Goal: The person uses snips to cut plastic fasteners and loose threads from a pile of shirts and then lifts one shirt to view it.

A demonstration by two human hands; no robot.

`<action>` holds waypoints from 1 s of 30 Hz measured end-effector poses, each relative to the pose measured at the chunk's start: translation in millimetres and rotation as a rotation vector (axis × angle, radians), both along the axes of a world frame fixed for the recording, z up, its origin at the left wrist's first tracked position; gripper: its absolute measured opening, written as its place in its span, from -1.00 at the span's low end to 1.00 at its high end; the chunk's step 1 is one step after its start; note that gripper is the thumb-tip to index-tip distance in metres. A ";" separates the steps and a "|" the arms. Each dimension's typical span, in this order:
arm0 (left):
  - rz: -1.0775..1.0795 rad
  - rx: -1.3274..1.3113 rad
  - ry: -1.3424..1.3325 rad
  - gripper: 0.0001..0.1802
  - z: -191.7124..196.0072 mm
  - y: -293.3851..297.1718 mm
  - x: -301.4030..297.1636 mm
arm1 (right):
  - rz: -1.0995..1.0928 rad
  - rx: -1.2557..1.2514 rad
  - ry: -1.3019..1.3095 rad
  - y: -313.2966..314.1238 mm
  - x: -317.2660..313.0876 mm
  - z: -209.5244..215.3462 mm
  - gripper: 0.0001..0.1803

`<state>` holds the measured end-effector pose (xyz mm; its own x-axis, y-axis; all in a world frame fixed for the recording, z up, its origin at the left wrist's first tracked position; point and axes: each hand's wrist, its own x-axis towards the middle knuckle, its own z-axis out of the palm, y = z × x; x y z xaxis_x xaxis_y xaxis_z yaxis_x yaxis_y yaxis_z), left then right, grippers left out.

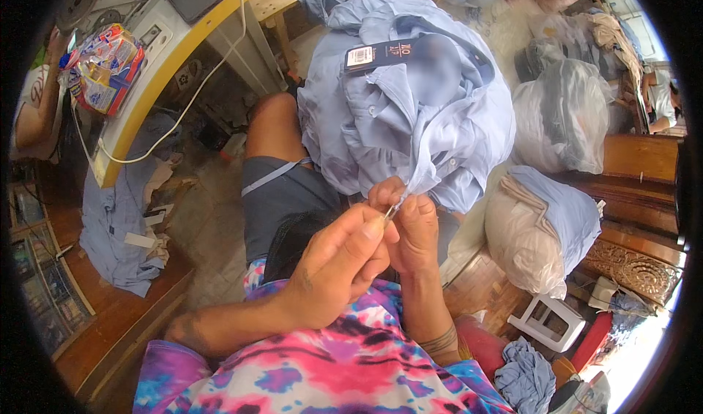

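Observation:
A light blue buttoned shirt [351, 121] is heaped on and in front of my knees, with a dark hang tag [377, 57] bearing a white label on top. My right hand [414, 231] pinches a narrow gathered edge of this shirt. Close against it, my left hand [340, 256] grips a small, thin, shiny metal tool [391, 213] between thumb and fingers. The tool's tip meets the pinched cloth; its exact kind is too small to make out. Fingers partly hide the spot where cloth and metal touch.
A yellow-edged work table [192, 37] at the upper left carries a bright plastic packet [106, 70] and a white cable [212, 77]. More blue garments [121, 224] lie on the left. Stuffed bags [560, 117] and a white stool [545, 322] stand on the right.

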<state>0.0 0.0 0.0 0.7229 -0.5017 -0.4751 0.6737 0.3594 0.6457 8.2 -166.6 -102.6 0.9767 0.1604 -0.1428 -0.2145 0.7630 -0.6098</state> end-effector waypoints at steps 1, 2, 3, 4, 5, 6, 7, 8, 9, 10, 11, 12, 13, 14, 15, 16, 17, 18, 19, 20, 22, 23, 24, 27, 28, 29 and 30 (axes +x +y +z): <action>0.006 0.022 -0.035 -0.56 -0.5 -1.3 -1.2 | 0.009 0.019 -0.001 0.1 0.2 1.5 -0.64; 0.011 0.044 -0.070 -0.56 -1.0 -2.1 -2.2 | 0.018 0.038 -0.002 0.5 0.1 2.3 -0.64; 0.022 0.050 -0.073 -0.59 -1.3 -2.8 -2.4 | 0.010 0.040 -0.009 1.4 1.0 2.8 -0.64; 0.033 0.055 -0.076 -0.62 -1.5 -3.4 -2.5 | 0.002 0.041 -0.015 3.0 1.6 3.0 -0.64; 0.044 0.060 -0.078 -0.64 -2.0 -3.6 -2.4 | -0.006 0.042 -0.022 3.8 2.0 3.0 -0.64; 0.043 0.061 -0.081 -0.64 -2.7 -3.3 -2.6 | 0.010 0.041 -0.016 3.1 1.6 2.8 -0.64; 0.041 0.062 -0.085 -0.64 -3.6 -2.9 -2.6 | 0.025 0.040 -0.009 1.4 1.0 2.3 -0.64; 0.040 0.063 -0.088 -0.64 -4.1 -2.5 -2.5 | 0.041 0.039 -0.003 0.4 0.6 2.0 -0.64; 0.035 0.056 -0.075 -0.64 -3.7 -2.5 -2.0 | 0.043 0.034 -0.001 0.1 0.6 1.8 -0.65; 0.030 0.050 -0.062 -0.63 -2.6 -2.5 -1.4 | 0.046 0.029 0.001 -0.2 0.5 1.6 -0.65; 0.025 0.044 -0.049 -0.63 -2.1 -2.5 -1.1 | 0.048 0.024 0.004 -0.4 0.4 1.6 -0.65; 0.027 0.030 -0.036 -0.63 -2.8 -2.3 -1.4 | 0.043 0.019 0.008 -0.3 -0.3 1.7 -0.65; 0.030 0.016 -0.023 -0.62 -3.9 -1.9 -1.9 | 0.038 0.015 0.011 -0.2 -1.3 2.2 -0.65; 0.033 0.002 -0.010 -0.61 -4.5 -1.5 -2.3 | 0.033 0.010 0.015 0.0 -2.0 2.6 -0.66; 0.033 -0.003 0.005 -0.61 -4.3 -1.2 -2.3 | 0.028 0.009 0.020 0.3 -1.9 3.0 -0.66; 0.033 -0.009 0.020 -0.60 -3.8 -0.8 -2.3 | 0.024 0.008 0.024 0.7 -1.9 3.4 -0.66; 0.033 -0.015 0.035 -0.60 -3.5 -0.4 -2.3 | 0.019 0.007 0.028 1.0 -1.8 4.0 -0.66; 0.031 -0.023 0.038 -0.59 -3.4 0.0 -1.8 | 0.020 0.009 0.037 1.2 -1.6 5.2 -0.67; 0.030 -0.031 0.042 -0.59 -3.4 0.4 -1.1 | 0.021 0.010 0.046 1.3 -1.6 6.6 -0.68; 0.028 -0.039 0.045 -0.58 -3.5 0.7 -0.4 | 0.022 0.011 0.056 1.3 -1.6 7.4 -0.69; 0.032 -0.028 0.064 -0.53 -3.7 -0.1 0.1 | 0.027 -0.077 0.048 -2.4 -2.4 1.9 -0.71; 0.035 -0.023 0.074 -0.51 -3.8 -0.7 0.0 | 0.030 -0.121 0.044 -3.6 -2.5 0.0 -0.72; 0.049 -0.028 0.089 -0.52 -4.7 -1.5 -0.2 | 0.021 -0.124 0.030 -3.6 -2.0 0.1 -0.72; 0.084 -0.056 0.142 -0.56 -5.8 -2.5 0.2 | 0.006 -0.136 0.012 -4.2 0.2 0.1 -0.74; 0.090 -0.074 0.165 -0.59 -5.1 -1.1 1.8 | 0.009 -0.140 0.021 -5.4 0.1 -1.2 -0.73; 0.097 -0.092 0.187 -0.62 -4.6 0.0 3.2 | 0.013 -0.145 0.029 -6.5 0.0 -1.5 -0.73; 0.098 -0.095 0.183 -0.62 -4.9 -0.1 4.5 | 0.006 -0.160 0.029 -7.7 0.0 -0.3 -0.73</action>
